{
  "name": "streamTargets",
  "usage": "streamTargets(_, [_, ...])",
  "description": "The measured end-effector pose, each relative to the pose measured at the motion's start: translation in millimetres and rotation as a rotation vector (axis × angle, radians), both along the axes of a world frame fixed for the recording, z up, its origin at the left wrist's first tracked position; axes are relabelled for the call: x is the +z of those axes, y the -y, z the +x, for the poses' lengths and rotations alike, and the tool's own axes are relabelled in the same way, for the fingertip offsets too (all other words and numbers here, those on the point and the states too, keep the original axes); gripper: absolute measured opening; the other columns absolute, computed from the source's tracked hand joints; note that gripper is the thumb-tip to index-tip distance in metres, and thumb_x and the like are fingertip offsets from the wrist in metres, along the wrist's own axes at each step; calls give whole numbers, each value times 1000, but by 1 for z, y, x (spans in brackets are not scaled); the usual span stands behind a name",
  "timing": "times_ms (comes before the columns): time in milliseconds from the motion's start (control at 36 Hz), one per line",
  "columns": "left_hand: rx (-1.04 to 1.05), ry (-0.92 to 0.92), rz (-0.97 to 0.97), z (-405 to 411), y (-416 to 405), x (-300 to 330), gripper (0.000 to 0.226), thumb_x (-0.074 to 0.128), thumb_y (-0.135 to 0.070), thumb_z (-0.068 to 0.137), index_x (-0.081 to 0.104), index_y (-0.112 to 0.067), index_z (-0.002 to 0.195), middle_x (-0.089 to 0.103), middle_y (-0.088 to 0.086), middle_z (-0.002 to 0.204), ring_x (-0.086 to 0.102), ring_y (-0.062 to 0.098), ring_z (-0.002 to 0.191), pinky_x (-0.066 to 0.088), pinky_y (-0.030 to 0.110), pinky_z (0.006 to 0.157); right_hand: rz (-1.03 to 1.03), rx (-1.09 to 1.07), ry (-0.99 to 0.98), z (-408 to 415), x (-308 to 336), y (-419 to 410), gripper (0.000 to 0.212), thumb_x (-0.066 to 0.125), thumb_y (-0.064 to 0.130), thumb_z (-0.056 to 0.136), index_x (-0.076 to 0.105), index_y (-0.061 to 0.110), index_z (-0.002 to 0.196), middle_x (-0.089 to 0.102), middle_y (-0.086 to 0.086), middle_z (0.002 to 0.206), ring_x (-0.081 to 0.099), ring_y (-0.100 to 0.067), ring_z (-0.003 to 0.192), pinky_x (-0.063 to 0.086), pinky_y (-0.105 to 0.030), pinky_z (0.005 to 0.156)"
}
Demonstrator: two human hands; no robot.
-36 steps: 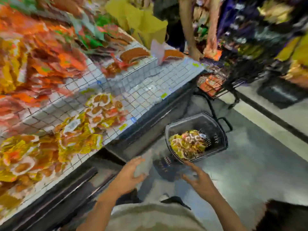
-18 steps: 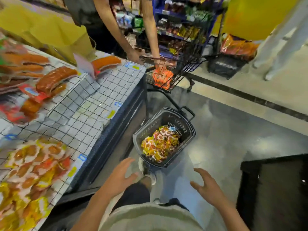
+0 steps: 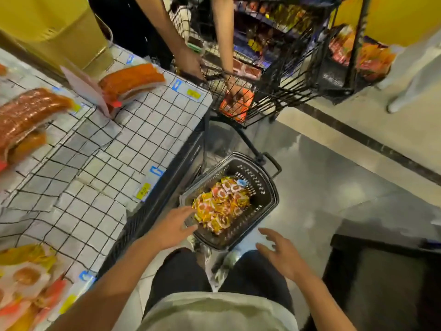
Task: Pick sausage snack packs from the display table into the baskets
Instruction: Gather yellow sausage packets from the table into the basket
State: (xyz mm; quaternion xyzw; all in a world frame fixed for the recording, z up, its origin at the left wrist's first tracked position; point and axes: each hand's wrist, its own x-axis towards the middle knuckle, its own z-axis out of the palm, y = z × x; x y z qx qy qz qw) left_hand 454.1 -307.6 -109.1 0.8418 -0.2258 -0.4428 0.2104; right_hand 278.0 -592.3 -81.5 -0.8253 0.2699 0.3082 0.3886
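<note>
— Shop floor, grey and glossy, is being shown beside a wire-gridded tabletop (image 3: 133,139), and a dark plastic basket (image 3: 267,199) is being seen standing on that floor just beside the tabletop's dark edge. How far is the picking judged to be?

— Partway, it is being judged. A heap of sausage snack packs (image 3: 222,206) is lying in the basket, yellow and red, covering much of its bottom but not reaching the rim. More packs of the same look (image 3: 26,283) are being left on the tabletop at the lower left, so the job is not being counted as finished.

— And the hands?

— Nothing is being held in either. The left hand (image 3: 171,228) is being stretched out with fingers spread, its tips over the basket's near rim and close to the heap; whether they are touching cannot be told. The right hand (image 3: 281,254) is being held wide too, fingers relaxed, near the basket's right side but apart from it.

— Only one basket is being filled?

— Only one is being shown plainly. Larger orange sausage packages (image 3: 131,80) are lying farther up the tabletop, and another person's hands are being busied at a wire trolley (image 3: 274,91) beyond.
</note>
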Motion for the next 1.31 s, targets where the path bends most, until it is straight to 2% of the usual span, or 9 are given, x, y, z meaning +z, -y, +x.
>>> streamTargets(222, [132,-37,52,17,31,-70,54,58,-35,101,43,-23,152,41,1,158,34,19,148,28,38,122,97,86,-56,54,-68,22,47,63,35,99,54,24,143,59,-2,143,57,-18,129,46,-40,109])
streamTargets(417, [315,-6,61,-11,63,-161,46,69,-22,96,57,-15,140,62,6,139,58,27,128,35,19,105,165,149,-151,80,-174,56,41,66,30,97,58,30,138,62,2,140,60,-16,123,48,-30,105])
streamTargets(583, [485,-73,68,-41,98,-261,51,66,-20,96,52,-17,145,53,5,148,51,27,136,39,35,114,218,164,-239,104,-292,87,49,64,28,99,50,23,146,58,2,142,55,-16,131,43,-31,111])
streamTargets(722, [516,-132,40,-52,123,-351,47,60,-29,100,48,-30,145,43,-15,148,45,10,134,34,23,113,259,-192,-246,129,-404,103,42,66,5,96,56,3,136,64,-9,121,60,-19,108,47,-29,96])
streamTargets(806, [545,-200,18,-46,134,-407,43,63,-18,98,54,-27,139,53,-5,143,58,21,123,49,41,105,319,-448,-296,143,-469,109,40,64,3,97,55,2,136,63,-11,126,58,-24,117,47,-39,105])
streamTargets(1000, [396,-117,-28,-23,146,-522,47,66,-17,95,56,-27,140,53,-10,142,49,15,134,42,36,110,407,-743,-329,175,-595,109,33,58,22,102,59,4,129,62,-14,136,59,-29,122,41,-46,115])
streamTargets(1111, [339,-125,-22,-12,148,-559,44,61,-28,98,52,-30,141,53,-7,144,47,13,135,41,38,112,435,-926,-277,200,-642,102,48,65,30,98,57,4,138,63,-12,118,60,-23,103,55,-38,93])
streamTargets(1222, [290,-146,11,-4,152,-578,51,60,-31,99,47,-27,148,49,-6,148,48,14,135,42,38,111,397,-1029,-230,222,-673,92,56,58,35,101,46,7,148,54,-17,145,61,-29,120,50,-37,104])
streamTargets(1306, [270,-138,-4,-1,153,-583,53,59,-33,99,45,-29,149,48,-8,149,49,11,134,44,36,109,314,-1183,-100,232,-687,94,56,44,37,107,32,14,157,36,-8,161,37,-26,147,30,-31,120])
